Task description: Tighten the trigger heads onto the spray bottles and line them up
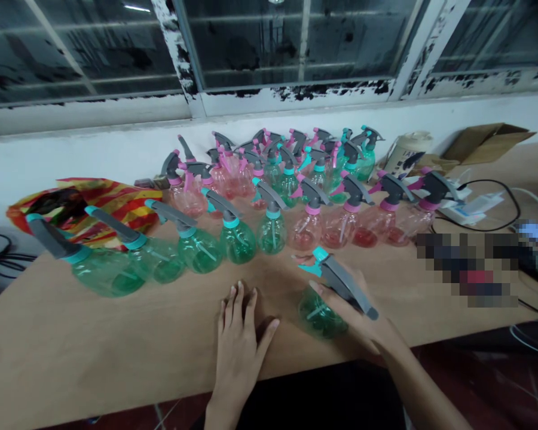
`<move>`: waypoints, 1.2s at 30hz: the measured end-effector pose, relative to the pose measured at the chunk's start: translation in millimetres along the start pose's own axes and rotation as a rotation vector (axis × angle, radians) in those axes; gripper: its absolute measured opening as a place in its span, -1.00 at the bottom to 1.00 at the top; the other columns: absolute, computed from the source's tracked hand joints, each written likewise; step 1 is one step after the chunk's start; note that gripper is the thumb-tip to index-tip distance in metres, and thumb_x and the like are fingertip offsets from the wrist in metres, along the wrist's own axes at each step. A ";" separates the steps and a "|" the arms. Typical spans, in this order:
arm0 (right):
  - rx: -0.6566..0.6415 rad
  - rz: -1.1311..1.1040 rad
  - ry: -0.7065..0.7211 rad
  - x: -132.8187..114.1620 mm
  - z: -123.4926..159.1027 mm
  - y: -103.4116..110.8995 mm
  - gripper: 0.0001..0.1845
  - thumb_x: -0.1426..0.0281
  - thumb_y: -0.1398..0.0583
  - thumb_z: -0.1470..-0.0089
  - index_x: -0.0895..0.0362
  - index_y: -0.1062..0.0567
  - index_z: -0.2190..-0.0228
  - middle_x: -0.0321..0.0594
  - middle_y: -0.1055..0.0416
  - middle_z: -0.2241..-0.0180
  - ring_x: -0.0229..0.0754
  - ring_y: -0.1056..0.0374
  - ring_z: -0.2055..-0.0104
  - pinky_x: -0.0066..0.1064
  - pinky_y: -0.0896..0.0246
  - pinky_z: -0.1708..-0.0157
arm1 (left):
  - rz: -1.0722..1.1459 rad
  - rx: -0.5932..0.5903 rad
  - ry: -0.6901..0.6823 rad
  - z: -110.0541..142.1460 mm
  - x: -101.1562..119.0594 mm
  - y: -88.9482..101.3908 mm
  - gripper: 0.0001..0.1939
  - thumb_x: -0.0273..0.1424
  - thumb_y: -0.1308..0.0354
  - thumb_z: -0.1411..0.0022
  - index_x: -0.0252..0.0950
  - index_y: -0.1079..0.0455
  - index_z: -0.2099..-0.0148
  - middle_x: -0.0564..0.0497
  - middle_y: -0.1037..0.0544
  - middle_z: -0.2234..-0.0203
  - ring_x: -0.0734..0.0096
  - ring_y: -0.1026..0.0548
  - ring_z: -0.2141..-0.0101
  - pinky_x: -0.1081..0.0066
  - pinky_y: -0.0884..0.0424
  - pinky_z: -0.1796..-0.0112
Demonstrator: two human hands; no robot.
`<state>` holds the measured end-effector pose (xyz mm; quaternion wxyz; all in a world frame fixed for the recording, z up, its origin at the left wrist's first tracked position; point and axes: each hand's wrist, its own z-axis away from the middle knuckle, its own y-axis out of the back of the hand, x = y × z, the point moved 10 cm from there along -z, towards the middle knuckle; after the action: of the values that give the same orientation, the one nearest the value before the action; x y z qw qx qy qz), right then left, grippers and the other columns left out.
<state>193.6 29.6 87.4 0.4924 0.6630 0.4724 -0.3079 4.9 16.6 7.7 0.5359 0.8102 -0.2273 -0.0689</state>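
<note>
My right hand (345, 304) is closed around the neck of a green spray bottle (320, 316) with a grey and turquoise trigger head, near the table's front edge. The palm side and some fingers are hidden behind the bottle. To its left, my left hand (240, 340) lies flat on the wooden table (170, 352), fingers spread, holding nothing. Beyond both hands runs a row of spray bottles: several green ones (237, 242) on the left and several pink ones (305, 230) on the right, all with grey trigger heads.
More pink and green spray bottles (289, 182) crowd together near the wall. A red and yellow plastic bag (138, 209) lies at the left. On the right are a whitish container (407, 152), an open cardboard box (488, 143), black cables (517, 203) and a blurred-out patch.
</note>
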 end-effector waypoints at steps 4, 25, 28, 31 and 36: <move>-0.041 -0.013 -0.032 -0.4 1.7 -2.7 -0.66 0.28 -0.19 -0.16 -0.03 -0.46 0.01 -0.19 -0.53 0.19 -0.05 -0.47 0.10 -0.31 -0.40 0.16 | 0.007 -0.007 0.002 0.2 0.4 0.0 -0.43 -0.14 0.03 -0.38 -0.41 -0.16 -0.27 -0.35 -0.20 -0.26 -0.08 -0.14 -0.26 -0.11 -0.20 -0.13; 0.082 -0.033 0.009 -10.6 4.4 -9.4 -0.84 0.27 -0.20 -0.16 0.02 -0.55 0.25 -0.24 -0.57 0.27 -0.11 -0.52 0.21 -0.37 -0.41 0.24 | 0.027 -0.016 0.014 1.6 1.8 0.4 -0.42 -0.15 0.01 -0.38 -0.42 -0.14 -0.29 -0.35 -0.18 -0.28 -0.08 -0.14 -0.27 -0.10 -0.21 -0.13; 0.122 0.004 -0.008 -6.5 6.3 -8.0 -0.87 0.26 -0.21 -0.15 0.03 -0.53 0.34 -0.24 -0.56 0.34 -0.12 -0.52 0.26 -0.40 -0.40 0.32 | 0.022 -0.016 0.019 2.1 1.2 0.8 -0.42 -0.15 0.01 -0.38 -0.42 -0.13 -0.29 -0.35 -0.18 -0.28 -0.07 -0.14 -0.26 -0.10 -0.22 -0.13; 0.105 -0.006 -0.008 -6.5 5.5 -9.4 -0.86 0.25 -0.20 -0.15 0.03 -0.52 0.33 -0.24 -0.56 0.31 -0.10 -0.52 0.23 -0.38 -0.41 0.26 | 0.017 -0.017 0.020 2.2 0.8 0.0 -0.42 -0.15 0.01 -0.38 -0.42 -0.13 -0.29 -0.35 -0.18 -0.27 -0.07 -0.14 -0.26 -0.10 -0.22 -0.13; 0.046 -0.024 0.015 -11.7 4.5 -14.1 -0.74 0.25 -0.20 -0.15 0.01 -0.50 0.11 -0.20 -0.55 0.16 -0.03 -0.45 -0.01 -0.27 -0.36 0.01 | 0.026 -0.017 0.024 1.2 0.3 0.3 -0.43 -0.16 0.02 -0.38 -0.40 -0.12 -0.29 -0.34 -0.17 -0.28 -0.06 -0.13 -0.27 -0.11 -0.19 -0.15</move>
<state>176.5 22.5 91.0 0.4697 0.6708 0.4767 -0.3195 4.7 15.4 7.5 0.5465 0.8032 -0.2308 -0.0542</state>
